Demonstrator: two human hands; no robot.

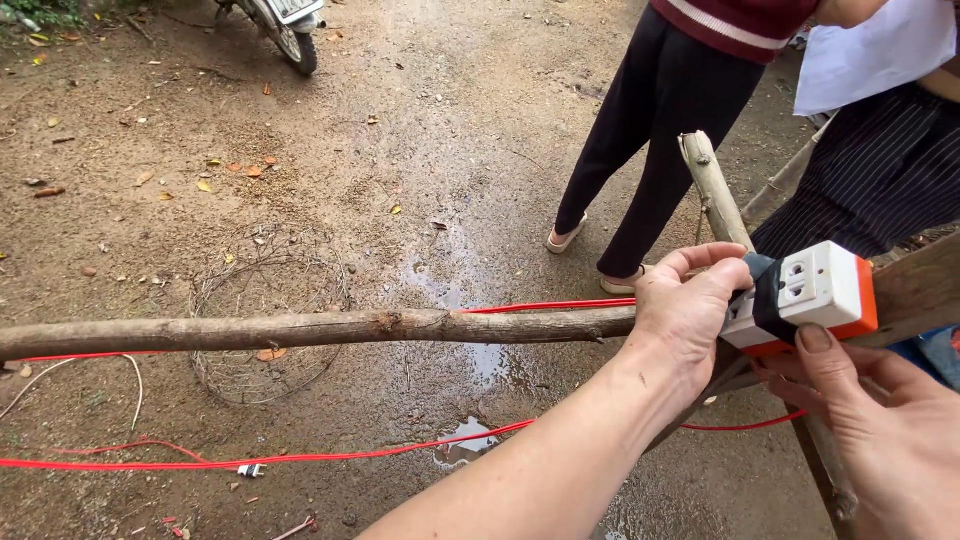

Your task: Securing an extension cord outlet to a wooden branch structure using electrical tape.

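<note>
the fingers of the left hand (690, 310) are curled shut over the socket box (805, 295) where it meets the branch (300, 330); the right hand (880, 430) props it from below, fingers loosely bent. the red wire (300, 458) trails over the dirt. the box is being fixed there; the next move likely needs a steady grip.

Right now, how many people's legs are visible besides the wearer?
2: person in black trousers standing top centre; striped-trousered person at right edge. Others may be out of view.
</note>
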